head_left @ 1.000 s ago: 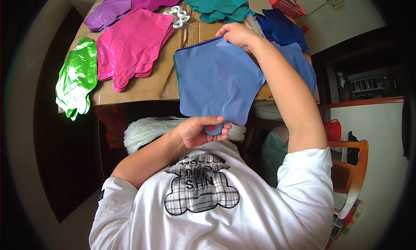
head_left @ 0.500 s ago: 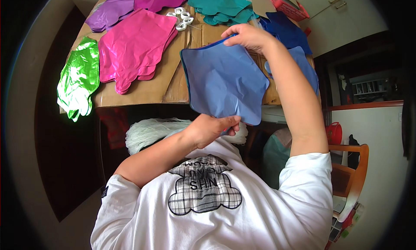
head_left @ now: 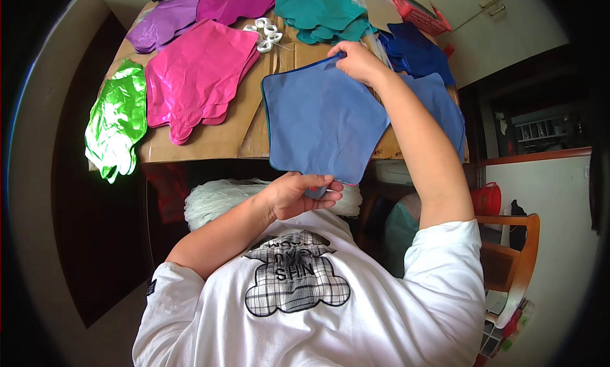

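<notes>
A small stack of flat, uninflated blue foil balloons (head_left: pixel 321 116) spans the gap between my hands over the near table edge. Its sheets are star-like with rounded corners, and darker blue and teal rims show along the left and far sides. My left hand (head_left: pixel 298 195) is closed on the near, tail end, thumb on top. At the far corner, my right hand (head_left: pixel 357 59) pinches the edge between thumb and fingers. More pale blue balloons (head_left: pixel 438 106) lie partly behind my right forearm.
Cardboard (head_left: pixel 210 148) covers the table. On it lie stacks of green (head_left: pixel 117 113), pink (head_left: pixel 194 78), purple (head_left: pixel 165 20), magenta (head_left: pixel 235 3), teal (head_left: pixel 321 14) and dark blue (head_left: pixel 416 49) balloons. Several white ribbon rolls (head_left: pixel 270 33) sit mid-table. A wooden chair (head_left: pixel 508 259) stands at right.
The held blue balloons have shifted slightly left and now face up more squarely. My left hand has dropped a little toward me, and my right forearm has swung slightly left.
</notes>
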### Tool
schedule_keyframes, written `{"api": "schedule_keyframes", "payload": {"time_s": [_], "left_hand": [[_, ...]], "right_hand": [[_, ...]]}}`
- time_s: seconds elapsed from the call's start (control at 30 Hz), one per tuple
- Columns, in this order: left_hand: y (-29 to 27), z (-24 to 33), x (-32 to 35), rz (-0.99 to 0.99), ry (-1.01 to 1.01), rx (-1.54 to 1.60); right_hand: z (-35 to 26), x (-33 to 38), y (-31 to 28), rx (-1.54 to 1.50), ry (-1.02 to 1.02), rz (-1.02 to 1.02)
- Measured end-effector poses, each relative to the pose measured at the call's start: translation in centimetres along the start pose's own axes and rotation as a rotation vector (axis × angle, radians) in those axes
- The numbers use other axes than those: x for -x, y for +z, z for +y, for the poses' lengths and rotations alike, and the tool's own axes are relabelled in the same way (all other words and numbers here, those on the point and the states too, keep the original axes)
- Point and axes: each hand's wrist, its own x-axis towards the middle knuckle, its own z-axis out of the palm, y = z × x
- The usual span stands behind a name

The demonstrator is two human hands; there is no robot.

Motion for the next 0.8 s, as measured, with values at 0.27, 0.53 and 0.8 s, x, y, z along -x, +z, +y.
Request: {"api": "schedule_keyframes", "payload": {"time_s": [0.27, 0.53, 0.8], "left_hand": [[-0.4, 0.5, -0.8, -0.076, -0.044, 0.08], [-1.2, 0.0, -1.0, -0.155, -0.011, 0.184], [0.0, -0.5, -1.1, 0.033, -0.034, 0.026]], "right_hand": [[-1.3, -0.7, 0.2, 0.033, 0.02, -0.004], [-0.1, -0.9, 0.3, -0.046, -0.053, -0.057], [-0.3, 0.1, 0.4, -0.052, -0.113, -0.082]]}}
